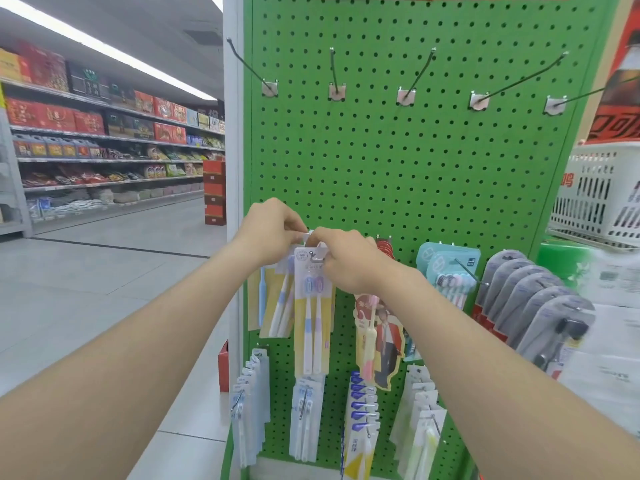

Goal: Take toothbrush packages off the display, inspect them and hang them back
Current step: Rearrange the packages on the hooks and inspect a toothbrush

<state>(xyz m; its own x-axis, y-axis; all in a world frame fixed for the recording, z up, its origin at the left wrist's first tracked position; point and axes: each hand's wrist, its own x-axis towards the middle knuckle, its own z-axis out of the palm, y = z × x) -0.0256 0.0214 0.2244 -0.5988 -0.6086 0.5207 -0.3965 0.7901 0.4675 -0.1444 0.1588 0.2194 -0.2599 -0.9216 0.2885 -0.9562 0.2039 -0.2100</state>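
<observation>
Legible to you: one white numeral "8" on a red carton (57, 116), left-centre shelves. Print on the toothbrush package (309, 271), centre, and the red poster (620, 126), right edge, is unreadable.

- A green pegboard (381, 168) is standing upright.
- Five hooks (334, 69) are jutting from its upper row.
- A yellow pack (310, 306) is hanging mid-row, with teal packs (446, 268) and grey packs (526, 299) hanging to its right.
- White packs (304, 410) are hanging along the bottom row.
</observation>
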